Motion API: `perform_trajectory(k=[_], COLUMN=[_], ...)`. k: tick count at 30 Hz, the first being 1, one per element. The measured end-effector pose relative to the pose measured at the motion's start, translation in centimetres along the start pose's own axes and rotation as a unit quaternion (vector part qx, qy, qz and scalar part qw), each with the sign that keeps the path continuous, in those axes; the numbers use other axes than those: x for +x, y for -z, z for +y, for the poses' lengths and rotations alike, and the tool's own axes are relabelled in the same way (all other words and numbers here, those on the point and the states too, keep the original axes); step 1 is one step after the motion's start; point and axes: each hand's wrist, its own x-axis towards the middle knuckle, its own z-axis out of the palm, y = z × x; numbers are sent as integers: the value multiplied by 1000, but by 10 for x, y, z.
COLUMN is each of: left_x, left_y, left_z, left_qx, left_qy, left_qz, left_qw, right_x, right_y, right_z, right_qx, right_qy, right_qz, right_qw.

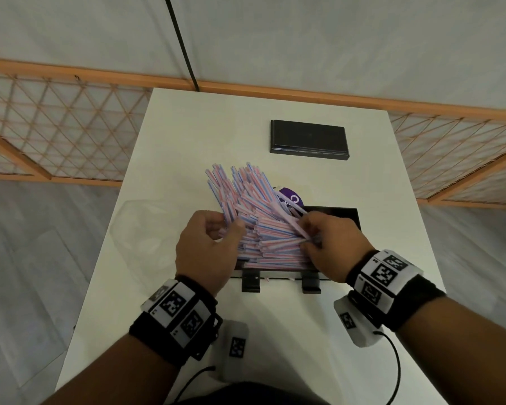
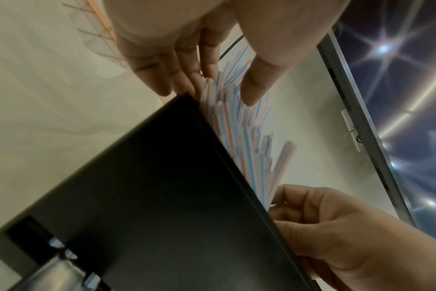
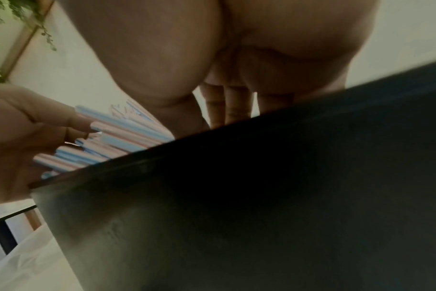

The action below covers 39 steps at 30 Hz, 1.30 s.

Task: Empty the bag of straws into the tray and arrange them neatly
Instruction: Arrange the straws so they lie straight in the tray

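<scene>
Pink, blue and white striped straws (image 1: 246,194) lie heaped in a black tray (image 1: 345,213) on the white table and fan out past its far left corner. My left hand (image 1: 231,226) grips the bundle at its left side, thumb and fingers on either side. My right hand (image 1: 307,232) pinches the straws' right ends inside the tray. In the left wrist view the left hand (image 2: 224,92) straddles the straws (image 2: 251,149) above the tray wall (image 2: 149,187). The right wrist view shows my right hand (image 3: 227,110) reaching over the tray wall (image 3: 236,196), fingertips hidden.
A clear plastic bag (image 1: 146,229) lies crumpled on the table's left edge. Something purple (image 1: 291,197) sticks out behind the straws. A black lid (image 1: 308,140) lies flat at the back of the table. Two black latches (image 1: 250,283) hang at the tray's front.
</scene>
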Motion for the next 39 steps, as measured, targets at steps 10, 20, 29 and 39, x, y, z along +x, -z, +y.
perform_trajectory(k=[10, 20, 29, 39], left_x=[13, 23, 28, 23], left_y=[-2, -6, -2, 4], left_z=[3, 13, 15, 11], left_qx=[80, 121, 135, 119], left_qy=[9, 15, 0, -28], left_qz=[-4, -42, -51, -32], left_qw=[997, 992, 989, 992], right_x=[4, -26, -28, -17], right_y=[11, -13, -33, -17], right_z=[-9, 3, -8, 3], right_qx=[-22, 9, -111, -44], right_qy=[60, -6, -64, -12], right_qz=[65, -23, -59, -39], right_qw=[996, 1000, 990, 998])
